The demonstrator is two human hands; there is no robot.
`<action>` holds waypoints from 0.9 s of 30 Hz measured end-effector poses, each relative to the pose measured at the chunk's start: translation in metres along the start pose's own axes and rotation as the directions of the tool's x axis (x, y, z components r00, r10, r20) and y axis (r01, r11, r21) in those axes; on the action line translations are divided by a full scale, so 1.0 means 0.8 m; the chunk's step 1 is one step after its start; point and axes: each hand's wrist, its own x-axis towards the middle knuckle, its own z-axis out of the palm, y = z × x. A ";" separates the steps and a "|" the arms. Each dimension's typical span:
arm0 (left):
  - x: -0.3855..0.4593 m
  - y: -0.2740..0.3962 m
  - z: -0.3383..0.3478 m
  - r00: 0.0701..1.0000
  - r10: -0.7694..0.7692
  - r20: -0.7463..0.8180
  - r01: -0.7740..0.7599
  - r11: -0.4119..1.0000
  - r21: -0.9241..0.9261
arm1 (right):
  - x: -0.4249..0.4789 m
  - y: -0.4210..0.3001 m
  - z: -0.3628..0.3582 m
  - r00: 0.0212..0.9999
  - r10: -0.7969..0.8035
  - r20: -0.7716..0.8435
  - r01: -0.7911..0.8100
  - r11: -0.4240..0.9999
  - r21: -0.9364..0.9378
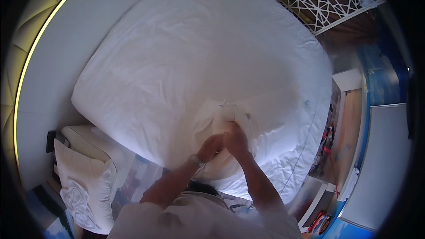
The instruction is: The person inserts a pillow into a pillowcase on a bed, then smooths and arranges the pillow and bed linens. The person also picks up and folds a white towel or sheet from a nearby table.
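Note:
In front of my body lies a bunched white cloth piece (202, 129), perhaps a pillow or folded bedding, on the white-sheeted bed (186, 56). A small dark mark, maybe a label, shows on its right side. My right hand (236, 137) curls over the middle of the cloth and grips it. Just to the left, touching it, my left hand (212, 146) is closed on the same cloth; a watch (196, 160) circles that wrist. The fingertips of both hands are partly hidden.
At lower left a white pillow (88, 169) with a crumpled white cloth (78, 202) leans on a pale padded seat (86, 139). A white lattice screen (318, 1) borders the bed's far right. A white box (348, 79) stands beyond the right edge.

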 end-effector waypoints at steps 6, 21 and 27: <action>0.031 -0.058 0.004 0.965 -0.122 -0.233 0.172 0.963 0.207 | -0.021 0.023 -0.004 0.983 -0.162 -0.088 0.157 0.986 -0.062; 0.039 -0.018 0.101 0.914 0.073 -0.398 0.082 0.930 0.358 | -0.027 0.086 -0.039 0.923 -0.025 -0.385 0.017 1.000 -0.024; 0.100 -0.113 -0.010 0.868 0.009 -0.497 0.292 0.798 0.526 | -0.029 0.079 -0.051 0.915 0.087 -0.394 -0.014 0.983 0.186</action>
